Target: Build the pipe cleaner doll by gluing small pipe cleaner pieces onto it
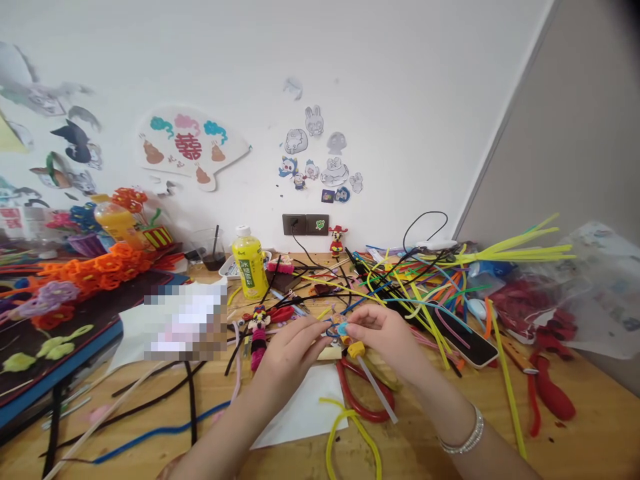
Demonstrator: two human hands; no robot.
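My left hand point(300, 343) and my right hand point(385, 333) meet over the middle of the table, both with fingers pinched. Between the fingertips is a small light blue fuzzy pipe cleaner piece point(343, 329), gripped by my right hand. A dark blue strand lies at my left fingertips, partly hidden by them. Just below sits a yellow piece point(356, 349) with a translucent stick point(379, 390) coming out of it. Red-handled scissors point(367, 415) lie under that stick. A small pipe cleaner figure point(259, 327) is beside my left hand.
A yellow drink bottle point(253, 270) stands behind my left hand. Loose pipe cleaners point(415, 287) are heaped at the right, around a phone point(470, 340). White paper point(305, 407) lies in front, with a bent yellow pipe cleaner point(353, 433). Orange pipe cleaner flowers point(115, 267) are at left.
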